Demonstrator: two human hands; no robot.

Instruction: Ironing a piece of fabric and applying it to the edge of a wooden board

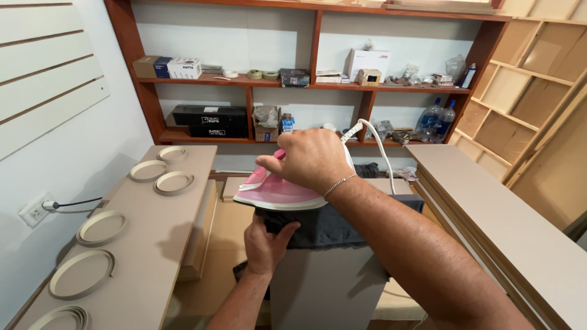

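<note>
My right hand [313, 160] grips the handle of a pink and white clothes iron [272, 190], which rests flat on a dark grey cloth [342, 225]. The cloth is draped over the top edge of an upright beige board [324, 287]. My left hand [266, 244] pinches the cloth's near left end just under the iron's tip. The iron's white cord [380, 146] loops up behind my right hand and drops down to the right.
A long beige panel [156, 238] on the left carries several coils of edge banding [101, 227]. Stacked beige boards [489, 220] lie on the right. A wooden wall shelf [306, 82] holds boxes, tape rolls and bottles. A wall socket [36, 211] with a plug sits at the left.
</note>
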